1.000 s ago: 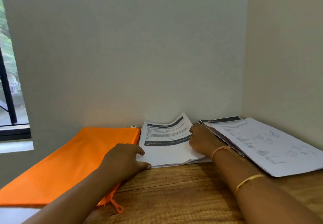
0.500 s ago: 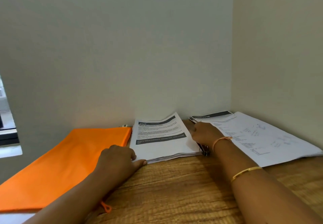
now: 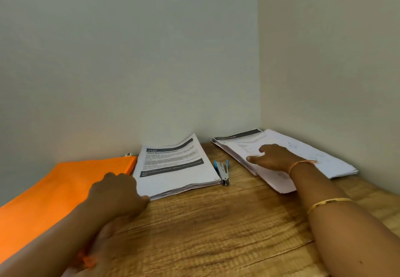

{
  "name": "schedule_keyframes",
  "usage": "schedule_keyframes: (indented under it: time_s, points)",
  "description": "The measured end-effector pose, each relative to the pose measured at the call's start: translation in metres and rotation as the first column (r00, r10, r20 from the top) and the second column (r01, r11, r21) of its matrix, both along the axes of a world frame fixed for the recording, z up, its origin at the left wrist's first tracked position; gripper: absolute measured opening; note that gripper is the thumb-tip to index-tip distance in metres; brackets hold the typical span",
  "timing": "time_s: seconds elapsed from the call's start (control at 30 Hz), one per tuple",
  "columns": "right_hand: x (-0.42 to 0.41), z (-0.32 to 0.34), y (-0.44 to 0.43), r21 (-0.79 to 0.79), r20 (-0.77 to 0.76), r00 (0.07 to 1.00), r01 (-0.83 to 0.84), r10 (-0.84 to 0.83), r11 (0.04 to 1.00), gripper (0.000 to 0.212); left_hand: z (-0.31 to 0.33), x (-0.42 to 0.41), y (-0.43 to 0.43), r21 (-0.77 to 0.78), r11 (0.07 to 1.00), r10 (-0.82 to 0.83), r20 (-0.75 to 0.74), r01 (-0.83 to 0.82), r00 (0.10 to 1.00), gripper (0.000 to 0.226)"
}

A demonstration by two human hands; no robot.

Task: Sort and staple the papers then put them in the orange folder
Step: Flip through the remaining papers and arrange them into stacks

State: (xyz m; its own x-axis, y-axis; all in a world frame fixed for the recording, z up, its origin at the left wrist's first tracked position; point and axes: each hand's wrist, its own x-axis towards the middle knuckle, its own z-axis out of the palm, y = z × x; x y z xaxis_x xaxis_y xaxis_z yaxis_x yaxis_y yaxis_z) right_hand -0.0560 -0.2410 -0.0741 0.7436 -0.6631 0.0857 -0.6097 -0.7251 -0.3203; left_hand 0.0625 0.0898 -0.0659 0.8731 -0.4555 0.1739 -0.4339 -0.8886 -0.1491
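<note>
While untouched, stapler left of right grip.

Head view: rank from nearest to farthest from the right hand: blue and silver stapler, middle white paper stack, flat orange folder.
1. Stapler, just left of the right hand.
2. Middle paper stack, centre.
3. Orange folder, far left.

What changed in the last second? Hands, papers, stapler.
The right hand left the middle stack's right edge and moved right onto the right pile, fingers spread. That uncovered the stapler lying between the two. Unchanged: left hand at the stack's near-left corner; the folder, stack and pile seem to lie as before.
</note>
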Motion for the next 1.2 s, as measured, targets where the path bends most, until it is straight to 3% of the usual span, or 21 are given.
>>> schedule_keyframes:
  time_s: [0.13,0.2,0.3,0.4,0.53,0.73,0.83,0.9,1.03,1.13,1.2]
  points:
    - [0.0,0.005,0.006,0.026,-0.177,0.982,-0.07,0.074,0.997,0.092,0.013,-0.025,-0.03,-0.214,0.97,-0.087,0.151,0.118,0.985,0.028]
    - [-0.005,0.011,0.011,0.049,-0.262,0.96,-0.09,0.1,0.995,0.09,0.016,-0.045,-0.048,-0.334,0.903,-0.215,0.192,0.27,0.958,0.027]
    - [-0.009,0.015,0.014,0.094,-0.301,0.946,-0.095,0.12,0.991,0.083,0.018,-0.068,-0.079,-0.388,0.824,-0.367,0.191,0.413,0.911,0.027]
    - [-0.009,0.016,0.014,0.12,-0.274,0.954,-0.094,0.124,0.988,0.073,0.019,-0.08,-0.104,-0.433,0.78,-0.42,0.174,0.452,0.891,0.023]
    - [-0.017,0.021,0.017,0.096,-0.221,0.968,-0.104,0.123,0.99,0.065,0.017,-0.085,-0.126,-0.559,0.727,-0.452,0.046,0.398,0.891,0.02]
    - [-0.024,0.029,0.023,0.038,-0.006,0.995,-0.101,0.101,0.994,0.036,0.003,-0.081,-0.136,-0.655,0.676,-0.485,-0.052,0.337,0.873,0.02]
    - [-0.028,0.035,0.029,0.038,0.144,0.986,-0.093,0.087,0.995,0.037,0.0,-0.074,-0.135,-0.706,0.659,-0.471,-0.117,0.26,0.875,0.017]
    - [-0.027,0.037,0.03,0.026,0.201,0.979,-0.028,0.022,0.999,0.034,0.0,-0.067,-0.132,-0.801,0.586,-0.478,-0.215,0.127,0.852,0.019]
    - [-0.021,0.042,0.05,-0.005,0.274,0.962,0.003,-0.002,1.0,0.03,0.001,-0.058,-0.124,-0.883,0.408,-0.574,-0.444,-0.23,0.688,0.02]
    - [-0.013,0.045,0.077,-0.054,0.286,0.957,-0.037,0.051,0.998,0.029,0.003,-0.052,-0.121,-0.876,0.233,-0.715,-0.448,-0.422,0.537,0.015]
    - [-0.005,0.044,0.093,-0.07,0.283,0.955,-0.071,0.088,0.995,0.028,0.005,-0.047,-0.121,-0.842,0.147,-0.783,-0.419,-0.518,0.46,0.023]
